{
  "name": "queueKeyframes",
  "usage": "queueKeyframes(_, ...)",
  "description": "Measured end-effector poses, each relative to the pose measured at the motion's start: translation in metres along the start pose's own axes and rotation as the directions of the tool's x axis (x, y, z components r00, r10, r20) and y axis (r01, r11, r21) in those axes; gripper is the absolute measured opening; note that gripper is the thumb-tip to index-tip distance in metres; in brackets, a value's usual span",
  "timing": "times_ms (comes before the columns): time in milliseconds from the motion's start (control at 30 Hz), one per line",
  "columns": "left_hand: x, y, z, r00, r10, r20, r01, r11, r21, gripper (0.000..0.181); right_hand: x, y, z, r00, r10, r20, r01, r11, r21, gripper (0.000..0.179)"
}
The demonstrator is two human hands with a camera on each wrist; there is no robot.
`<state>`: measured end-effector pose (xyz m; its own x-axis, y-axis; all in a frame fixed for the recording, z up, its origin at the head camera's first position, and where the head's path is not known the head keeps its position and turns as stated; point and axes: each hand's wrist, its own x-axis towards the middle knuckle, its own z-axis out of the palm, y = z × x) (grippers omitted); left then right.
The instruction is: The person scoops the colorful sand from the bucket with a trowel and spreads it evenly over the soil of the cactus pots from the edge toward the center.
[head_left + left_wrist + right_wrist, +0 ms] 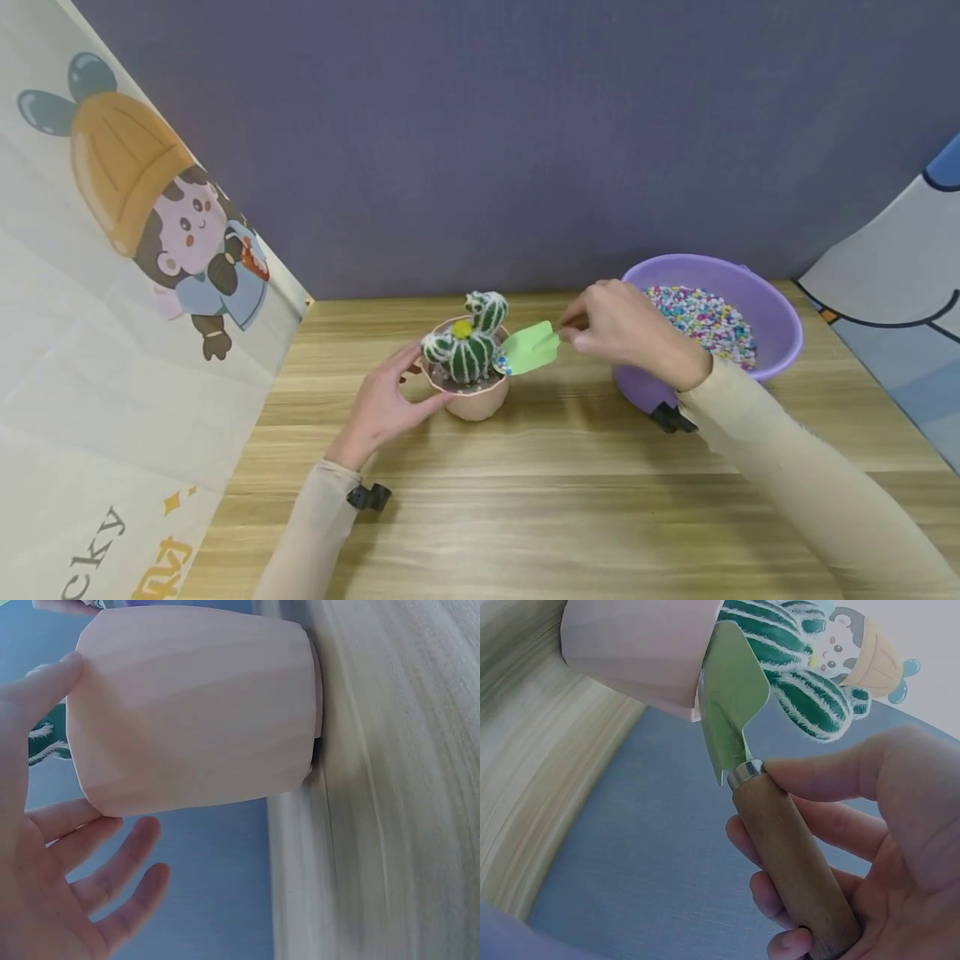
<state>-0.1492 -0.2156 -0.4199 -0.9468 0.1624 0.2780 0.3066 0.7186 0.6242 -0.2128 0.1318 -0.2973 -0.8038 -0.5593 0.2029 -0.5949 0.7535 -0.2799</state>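
A pale pink flowerpot point(477, 406) stands on the table with a green cactus point(471, 360), white-ribbed and topped by a yellow flower, inside it. My left hand point(381, 410) holds the pot at its rim, thumb on the near side and forefinger across, the other fingers spread free in the left wrist view. The wooden handle of a small trowel point(791, 855) is in my right hand point(611, 321), gripped by thumb and fingers. Its light green blade point(531, 347) reaches over the pot's right rim beside the cactus, with a few coloured beads point(502, 364) at the tip.
To the right, a purple basin point(783, 333) holds many small coloured beads point(705, 321); my right forearm passes in front of it. A blue-grey wall point(480, 150) closes off the back of the wooden table point(525, 517). A cartoon-printed panel point(67, 333) borders the left side.
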Motion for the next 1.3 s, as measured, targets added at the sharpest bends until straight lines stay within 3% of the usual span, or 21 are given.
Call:
queueKeyframes(200, -0.002, 0.007, -0.001, 0.999, 0.001, -0.053, 0.006, 0.992, 0.127, 0.094, 0.000, -0.002, -0.001, 1.000, 0.011, 0.021, -0.011, 1.000, 0.010, 0.014)
queueKeyframes(433, -0.003, 0.010, -0.001, 0.989, 0.089, -0.119, -0.049, 0.952, 0.302, 0.095, -0.001, -0.006, 0.001, 0.999, 0.008, 0.035, -0.009, 1.000, 0.017, 0.015)
queueKeyframes(733, -0.004, 0.005, 0.000, 0.995, 0.099, -0.008, -0.096, 0.975, 0.199, 0.095, 0.000, -0.007, 0.001, 1.000, 0.010, 0.027, -0.010, 1.000, -0.005, 0.014)
queueKeyframes(1100, -0.002, 0.007, 0.000, 0.989, 0.121, -0.080, -0.097, 0.961, 0.260, 0.099, -0.002, -0.011, 0.000, 1.000, -0.010, 0.025, 0.010, 1.000, -0.007, 0.015)
queueKeyframes(1300, -0.001, 0.003, -0.001, 0.994, 0.111, -0.023, -0.104, 0.970, 0.218, 0.102, -0.003, -0.011, 0.000, 0.999, -0.026, 0.027, 0.026, 1.000, -0.012, 0.014)
